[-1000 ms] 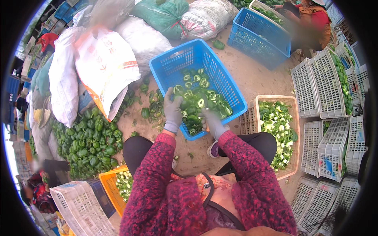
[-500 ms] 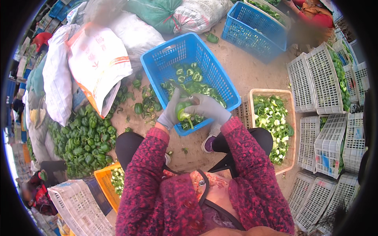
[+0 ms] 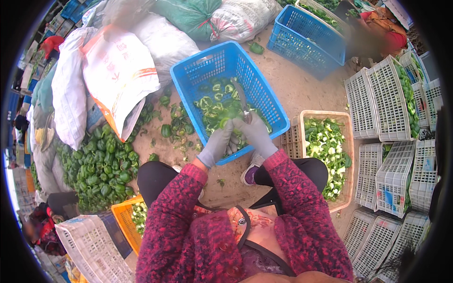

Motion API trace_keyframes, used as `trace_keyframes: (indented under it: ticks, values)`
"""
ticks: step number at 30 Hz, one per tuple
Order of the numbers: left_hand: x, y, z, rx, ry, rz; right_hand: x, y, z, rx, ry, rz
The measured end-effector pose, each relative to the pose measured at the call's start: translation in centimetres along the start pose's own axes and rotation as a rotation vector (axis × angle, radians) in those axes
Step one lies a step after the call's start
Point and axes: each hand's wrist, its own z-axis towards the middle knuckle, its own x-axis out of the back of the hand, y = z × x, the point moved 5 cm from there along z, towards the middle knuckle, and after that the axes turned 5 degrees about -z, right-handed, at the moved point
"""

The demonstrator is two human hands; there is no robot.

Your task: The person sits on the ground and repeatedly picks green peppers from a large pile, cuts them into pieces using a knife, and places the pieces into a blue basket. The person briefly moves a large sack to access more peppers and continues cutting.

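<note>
My right hand [image 3: 257,134], in a grey glove, is closed round the handle of a knife [image 3: 242,98]. Its curved blade points away from me over the blue crate [image 3: 278,126]. Close against it, my gloved left hand [image 3: 218,145] has its fingers curled inward; whatever they hold, if anything, is hidden. Just beyond both hands is a blurred light-green pepper piece [image 3: 231,112]. Cut green peppers [image 3: 206,103] lie in the crate, some showing pale insides.
Whole green peppers [image 3: 101,165] are heaped at left beside white sacks [image 3: 120,66]. A beige crate [image 3: 350,155] of pale-green pepper pieces stands at right, near stacked white crates [image 3: 389,99]. An orange crate [image 3: 123,221] sits near left. Another person [image 3: 384,28] is at far right.
The green pepper that was between my hands is no longer seen there; a blurred piece shows over the crate. My hands have come together and the knife blade now shows, pointing away.
</note>
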Motion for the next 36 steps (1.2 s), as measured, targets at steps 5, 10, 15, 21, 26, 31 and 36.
trace_keyframes:
  ticks: [5,10,15,21,26,31,36]
  values:
    - [-0.6,-1.2,0.0,-0.151,-0.025,-0.247,-0.2,-1.4,-0.8,-0.015,-0.126,-0.089]
    - [-1.0,-1.7,-0.2,-0.224,0.001,-0.323,-0.7,-3.6,-1.5,-0.047,-0.236,-0.116]
    - [-1.2,-2.9,-0.3,-0.183,0.154,-0.368,-0.5,-2.2,-1.2,-0.188,-0.257,-0.033]
    - [-1.9,-0.7,-0.7,-0.504,0.189,-0.335,-2.1,2.3,0.1,-0.287,-0.337,0.591]
    - [-0.5,3.0,-2.3,-0.923,0.375,0.657,-3.9,2.6,-0.5,-0.072,-0.264,0.996]
    - [1.6,6.4,-3.8,-1.031,0.644,0.719,-3.2,1.0,-0.4,-0.089,-0.001,1.027]
    - [9.8,9.5,-14.9,-0.82,0.731,-0.021,1.4,-0.1,1.9,-0.061,0.052,0.415]
